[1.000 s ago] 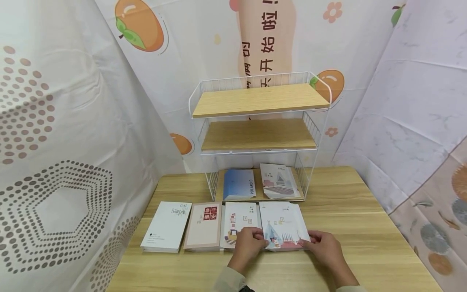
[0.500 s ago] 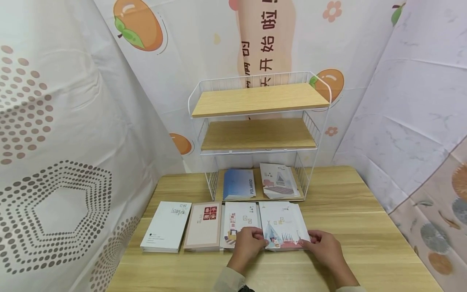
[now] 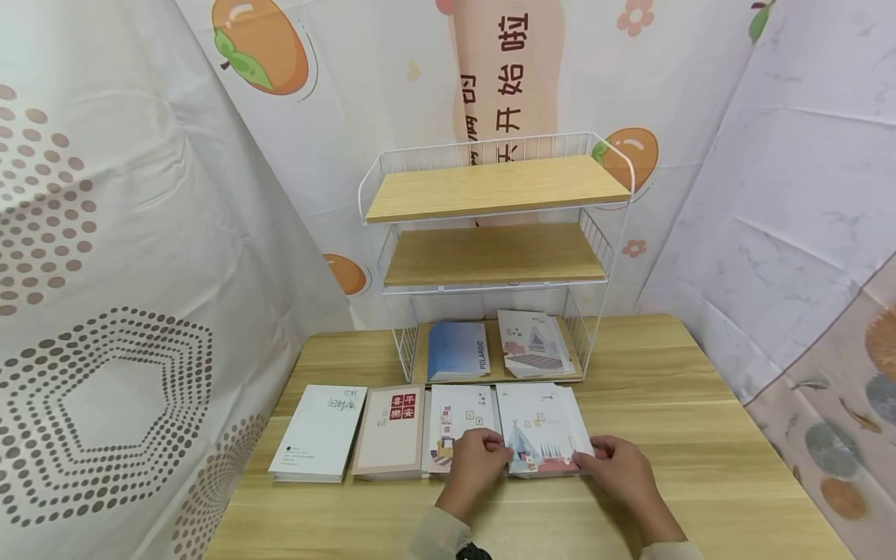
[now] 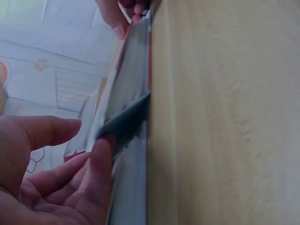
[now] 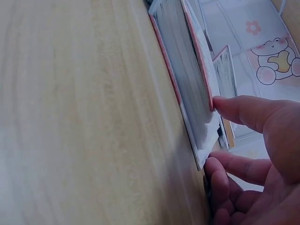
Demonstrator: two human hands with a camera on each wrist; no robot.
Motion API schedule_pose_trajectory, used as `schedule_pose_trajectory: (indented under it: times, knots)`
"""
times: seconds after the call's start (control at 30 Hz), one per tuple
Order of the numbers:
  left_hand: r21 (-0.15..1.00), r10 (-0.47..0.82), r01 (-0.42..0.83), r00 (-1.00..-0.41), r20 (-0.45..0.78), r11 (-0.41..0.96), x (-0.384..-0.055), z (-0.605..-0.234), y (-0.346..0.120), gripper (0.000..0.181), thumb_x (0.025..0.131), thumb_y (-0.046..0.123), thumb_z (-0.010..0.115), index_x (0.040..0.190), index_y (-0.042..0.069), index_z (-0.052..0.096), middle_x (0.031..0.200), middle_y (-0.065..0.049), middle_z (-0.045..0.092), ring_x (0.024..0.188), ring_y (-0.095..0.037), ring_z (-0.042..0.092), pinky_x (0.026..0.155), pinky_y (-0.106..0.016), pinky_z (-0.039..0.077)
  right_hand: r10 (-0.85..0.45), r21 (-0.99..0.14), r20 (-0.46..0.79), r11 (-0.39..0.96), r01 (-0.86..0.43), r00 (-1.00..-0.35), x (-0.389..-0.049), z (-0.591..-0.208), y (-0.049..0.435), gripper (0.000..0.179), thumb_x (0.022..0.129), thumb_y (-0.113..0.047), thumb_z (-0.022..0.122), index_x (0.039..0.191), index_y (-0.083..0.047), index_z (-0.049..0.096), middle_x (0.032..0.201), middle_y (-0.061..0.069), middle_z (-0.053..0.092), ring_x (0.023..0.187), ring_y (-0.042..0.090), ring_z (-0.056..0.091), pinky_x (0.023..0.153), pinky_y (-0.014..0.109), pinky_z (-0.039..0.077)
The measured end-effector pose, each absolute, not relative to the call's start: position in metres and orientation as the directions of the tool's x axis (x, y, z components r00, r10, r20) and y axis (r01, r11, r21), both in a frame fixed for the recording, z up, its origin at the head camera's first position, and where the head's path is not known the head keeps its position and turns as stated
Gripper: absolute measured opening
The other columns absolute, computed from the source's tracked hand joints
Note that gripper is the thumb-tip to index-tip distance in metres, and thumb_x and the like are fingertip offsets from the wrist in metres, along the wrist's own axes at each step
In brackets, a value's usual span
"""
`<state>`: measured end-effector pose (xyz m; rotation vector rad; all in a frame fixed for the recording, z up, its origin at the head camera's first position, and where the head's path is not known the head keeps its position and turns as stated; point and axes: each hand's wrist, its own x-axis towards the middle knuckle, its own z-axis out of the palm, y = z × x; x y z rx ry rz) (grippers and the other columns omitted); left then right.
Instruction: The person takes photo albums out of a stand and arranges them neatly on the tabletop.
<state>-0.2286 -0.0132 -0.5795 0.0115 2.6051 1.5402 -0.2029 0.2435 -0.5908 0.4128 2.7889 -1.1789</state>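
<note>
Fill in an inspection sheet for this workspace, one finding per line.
Surface: wooden table.
Job's things: tent notebook, right end of a row; three more notebooks to its left.
Clutter: nothing seen.
Hands: left hand touches the tent notebook's near left corner; right hand grips its near right corner.
Cables: nothing seen.
Surroundings: wire rack holding a blue notebook and a pale notebook on its lowest shelf; printed cloth behind.

I read place as small cloth-walled set-up, arranged like study corner. Printed backdrop (image 3: 392,97) hangs behind with orange fruit (image 3: 266,43), flowers (image 3: 635,16), Chinese lettering (image 3: 512,78); dotted sheet (image 3: 140,264) at left, marbled sheet (image 3: 805,148) at right, both creased. Wood-grain table (image 3: 672,404) stands between them. White wire rack (image 3: 495,255) with wooden shelves (image 3: 497,188) and row of books (image 3: 462,408) give desk-side feel. Whether it sits in home, office or studio, I cannot tell from here.
</note>
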Motion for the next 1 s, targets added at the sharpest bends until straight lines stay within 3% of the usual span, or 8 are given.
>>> schedule_pose_trajectory:
  times: [0.3, 0.53, 0.77, 1.0]
  knots:
    - [0.794, 0.107, -0.001, -0.991, -0.084, 0.608, -0.228, -0.569, -0.016, 0.018, 0.078, 0.024, 0.075, 0.090, 0.010, 0.071, 0.072, 0.010, 0.064, 0.066, -0.005, 0.057, 0.060, -0.026, 0.049, 0.244, -0.695, -0.173, 0.657, 0.294, -0.954, -0.205, -0.589, 0.240, 0.056, 0.082, -0.042, 0.070, 0.118, 0.000, 0.063, 0.097, 0.007, 0.065, 0.086, 0.021, 0.058, 0.071, 0.035, 0.048]
    - [0.725, 0.070, 0.016, -0.997, -0.045, 0.689, -0.239, -0.566, -0.028, 0.020, 0.080, 0.029, 0.072, 0.094, 0.014, 0.072, 0.074, 0.014, 0.062, 0.069, -0.004, 0.056, 0.062, -0.034, 0.048, 0.269, -0.707, -0.045, 0.672, 0.222, -0.962, -0.215, -0.585, 0.221, 0.046, 0.082, -0.028, 0.067, 0.119, -0.001, 0.062, 0.102, 0.013, 0.063, 0.091, 0.025, 0.058, 0.077, 0.042, 0.047]
    - [0.698, 0.077, 0.058, -0.997, 0.005, 0.714, -0.253, -0.558, -0.046, 0.022, 0.080, 0.025, 0.072, 0.096, 0.010, 0.072, 0.073, 0.011, 0.060, 0.065, -0.005, 0.053, 0.059, -0.026, 0.046, 0.211, -0.742, 0.009, 0.657, 0.135, -0.977, -0.234, -0.576, 0.196, 0.036, 0.081, -0.020, 0.065, 0.113, -0.003, 0.066, 0.097, 0.009, 0.062, 0.087, 0.021, 0.057, 0.072, 0.035, 0.047]
    - [0.633, 0.039, 0.010, -0.999, -0.032, 0.774, -0.267, -0.545, -0.061, 0.030, 0.082, 0.030, 0.068, 0.103, 0.010, 0.070, 0.078, 0.006, 0.058, 0.068, -0.011, 0.053, 0.058, -0.028, 0.044, 0.142, -0.740, 0.046, 0.670, 0.062, -0.989, -0.254, -0.569, 0.166, 0.031, 0.078, -0.017, 0.066, 0.107, -0.006, 0.069, 0.091, 0.004, 0.064, 0.079, 0.015, 0.055, 0.071, 0.032, 0.047]
